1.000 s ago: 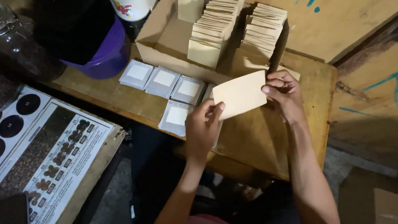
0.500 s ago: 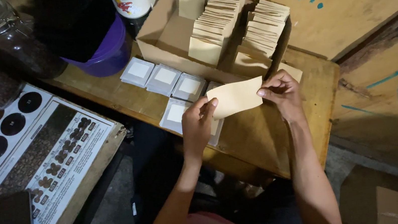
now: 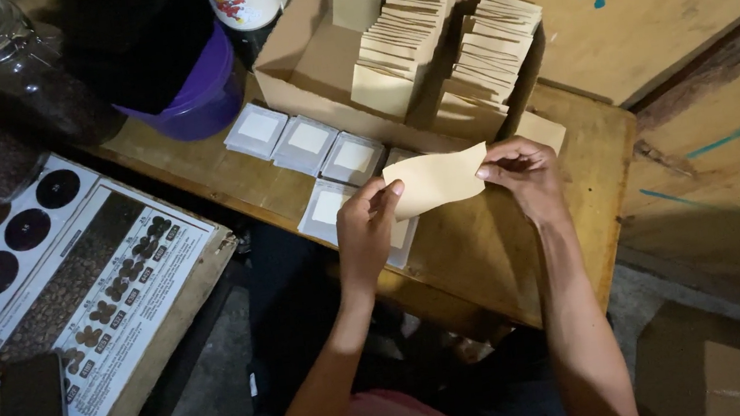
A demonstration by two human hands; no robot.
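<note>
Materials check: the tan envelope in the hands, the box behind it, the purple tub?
Tan envelope: likely kraft paper, matte; it bends between the left hand and right hand. Box: corrugated cardboard by its look, dull brown with folded flaps. Purple tub: probably plastic, smooth with a faint sheen.

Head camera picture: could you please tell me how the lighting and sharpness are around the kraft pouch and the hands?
In the head view, the kraft pouch, left hand and right hand are evenly lit and fairly sharp; the cardboard box is bright; the upper left corner around the glass jar sinks into shadow; no strong glare shows.
</note>
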